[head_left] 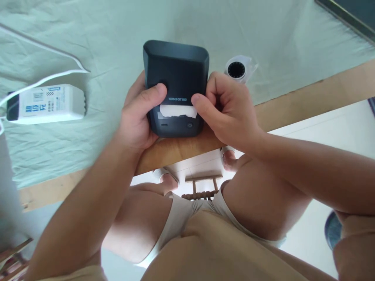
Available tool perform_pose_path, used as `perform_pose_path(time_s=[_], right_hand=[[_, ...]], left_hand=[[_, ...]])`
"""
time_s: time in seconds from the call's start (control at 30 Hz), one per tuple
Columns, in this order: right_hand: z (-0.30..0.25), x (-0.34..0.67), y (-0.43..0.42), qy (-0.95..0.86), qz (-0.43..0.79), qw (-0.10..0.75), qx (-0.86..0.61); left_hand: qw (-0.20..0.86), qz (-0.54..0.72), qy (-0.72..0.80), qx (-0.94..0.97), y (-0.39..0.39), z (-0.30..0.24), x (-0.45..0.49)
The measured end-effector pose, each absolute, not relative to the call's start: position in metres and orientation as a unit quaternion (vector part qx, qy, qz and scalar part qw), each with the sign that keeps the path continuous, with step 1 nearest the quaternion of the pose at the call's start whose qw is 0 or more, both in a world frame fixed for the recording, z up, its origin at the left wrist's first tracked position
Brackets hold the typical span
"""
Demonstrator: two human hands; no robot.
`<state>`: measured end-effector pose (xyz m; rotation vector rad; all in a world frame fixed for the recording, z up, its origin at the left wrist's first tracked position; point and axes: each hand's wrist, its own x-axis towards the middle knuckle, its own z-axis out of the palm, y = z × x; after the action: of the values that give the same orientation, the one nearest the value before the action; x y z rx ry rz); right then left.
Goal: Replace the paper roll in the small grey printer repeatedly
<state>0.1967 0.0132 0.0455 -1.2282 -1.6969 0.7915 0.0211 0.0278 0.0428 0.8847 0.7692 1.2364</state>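
A dark label printer (177, 74) marked NIIMBOT is held up over the front edge of the table. My left hand (142, 107) wraps round its left side, thumb on the front face. White label paper (178, 111) with a ragged lower edge sticks out of the slot below the lettering. My right hand (227, 109) is at the right side, its fingers curled and its thumb tip by the right end of the slot. Whether those fingers pinch the paper or only grip the casing is hard to see.
A white roll with a dark core (236, 70) lies right of the printer. On the left, a white box-shaped device (51, 103) lies beside a white cable (43, 80). A dark flat object (351, 17) occupies the far right corner. The wooden table edge (316, 88) runs in front of my legs.
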Motion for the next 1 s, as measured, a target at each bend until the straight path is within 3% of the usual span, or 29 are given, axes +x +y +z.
perform_pose_path(time_s=[0.17, 0.23, 0.53, 0.73, 1.0], right_hand=[[0.044, 0.199, 0.013, -0.685, 0.343, 0.437, -0.472], [0.044, 0.2, 0.014, -0.676, 0.355, 0.427, -0.484], [0.073, 0.185, 0.015, -0.64, 0.461, 0.449, -0.419], [0.062, 0.197, 0.019, -0.681, 0.495, 0.362, -0.399], [0.071, 0.2, 0.025, -0.702, 0.512, 0.316, -0.382]], left_hand=[[0.656, 0.575, 0.336, 0.353, 0.024, 0.052, 0.028], [0.7, 0.526, 0.329, 0.353, 0.025, 0.058, 0.028], [0.613, 0.629, 0.388, 0.278, -0.002, 0.072, 0.013], [0.614, 0.644, 0.408, 0.203, -0.012, 0.055, 0.015], [0.65, 0.583, 0.451, 0.183, -0.014, 0.062, 0.008]])
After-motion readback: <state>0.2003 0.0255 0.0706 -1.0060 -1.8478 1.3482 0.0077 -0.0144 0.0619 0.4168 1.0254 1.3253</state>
